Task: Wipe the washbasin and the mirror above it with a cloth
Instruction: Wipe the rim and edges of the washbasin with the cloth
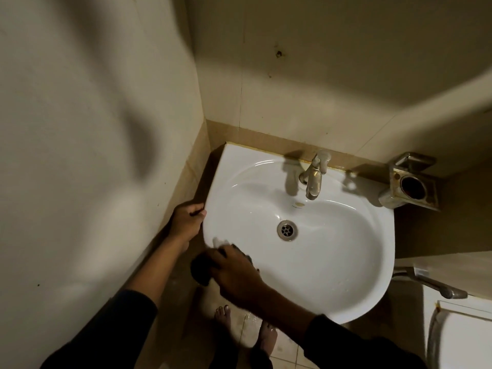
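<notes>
White glazed ceramic washbasin (332, 251) fills the middle of the view, bolted to the far tiled wall with a dull brass-coloured tap (314, 177) at its far edge and a round metal drain (287, 230) in the bottom of the bowl; no mirror visible anywhere here, so that half of the job is out of frame.

Dark cloth (201, 270) is sitting right on the near-left rim of the basin, bunched into a dark lump that hangs partly off the edge; my guess is it's there because the rim is what's getting wiped at the moment, not the bowl; the whole hand-and-cloth area is smeared with motion blur, which fits a scrubbing stroke.

Right hand (237, 272) lies on top of the cloth, fingers curled down around it and pressing it onto the rim; I can't make out the individual fingertips through the blur, so how tightly it's gripped is a guess.

Left hand (186, 219) is on the left edge of the basin, further back than the right; fingers wrapped over the rim with the thumb on top, closed on the porcelain, holding nothing else; looks like a brace, steadying the body (or the basin) while the other hand pushes.

Off to the right there's a tarnished square metal holder (410, 186) on the wall, and bare feet (245, 331) on the wet tiled floor below; judging by this, the bowl and mirror are yet to do.
</notes>
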A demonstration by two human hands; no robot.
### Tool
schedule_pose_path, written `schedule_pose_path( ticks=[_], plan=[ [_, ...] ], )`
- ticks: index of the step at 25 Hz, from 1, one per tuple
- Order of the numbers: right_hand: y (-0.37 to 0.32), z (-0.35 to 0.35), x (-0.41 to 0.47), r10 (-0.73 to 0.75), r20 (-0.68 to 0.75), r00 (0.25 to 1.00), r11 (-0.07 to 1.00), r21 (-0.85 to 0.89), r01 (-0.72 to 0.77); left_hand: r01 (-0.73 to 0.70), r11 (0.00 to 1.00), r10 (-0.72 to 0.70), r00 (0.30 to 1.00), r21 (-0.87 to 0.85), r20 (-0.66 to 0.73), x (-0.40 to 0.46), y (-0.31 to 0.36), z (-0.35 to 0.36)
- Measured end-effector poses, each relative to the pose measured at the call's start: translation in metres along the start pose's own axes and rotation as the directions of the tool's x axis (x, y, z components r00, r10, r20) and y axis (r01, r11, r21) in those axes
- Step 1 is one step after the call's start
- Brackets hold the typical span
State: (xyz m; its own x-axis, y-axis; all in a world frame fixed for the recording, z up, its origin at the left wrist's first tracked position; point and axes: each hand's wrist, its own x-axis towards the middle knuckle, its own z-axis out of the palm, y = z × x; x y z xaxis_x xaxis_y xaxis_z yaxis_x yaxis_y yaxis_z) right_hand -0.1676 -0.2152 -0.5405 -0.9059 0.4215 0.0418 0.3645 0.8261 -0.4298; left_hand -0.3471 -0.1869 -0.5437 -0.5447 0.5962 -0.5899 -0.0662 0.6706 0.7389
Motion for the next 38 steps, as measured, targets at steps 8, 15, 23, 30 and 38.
schedule_pose_path(
  ticks=[8,15,23,30,38],
  plan=[
    [0.005,0.002,-0.035,-0.155,0.036,0.987,0.983,-0.09,0.157,-0.028,0.999,0.028,1.0,0.033,-0.004,0.001,0.004,0.0],
    [-0.003,-0.002,0.019,0.008,0.047,0.999,0.996,-0.092,-0.004,-0.098,0.989,0.103,0.994,0.11,-0.045,-0.003,-0.007,0.007],
    [-0.001,0.022,-0.096,0.087,-0.047,0.995,0.993,0.079,-0.083,-0.276,0.826,0.417,0.885,0.491,-0.205,-0.059,-0.036,0.037],
    [0.033,-0.005,-0.221,0.097,-0.159,0.982,0.986,-0.12,-0.117,-0.659,0.403,0.809,0.581,0.635,0.089,-0.128,-0.079,0.081],
    [0.084,-0.022,-0.31,0.509,-0.29,0.811,0.833,-0.073,-0.549,-0.905,-0.194,0.749,0.114,0.38,0.653,-0.163,-0.12,0.123]
  ],
)
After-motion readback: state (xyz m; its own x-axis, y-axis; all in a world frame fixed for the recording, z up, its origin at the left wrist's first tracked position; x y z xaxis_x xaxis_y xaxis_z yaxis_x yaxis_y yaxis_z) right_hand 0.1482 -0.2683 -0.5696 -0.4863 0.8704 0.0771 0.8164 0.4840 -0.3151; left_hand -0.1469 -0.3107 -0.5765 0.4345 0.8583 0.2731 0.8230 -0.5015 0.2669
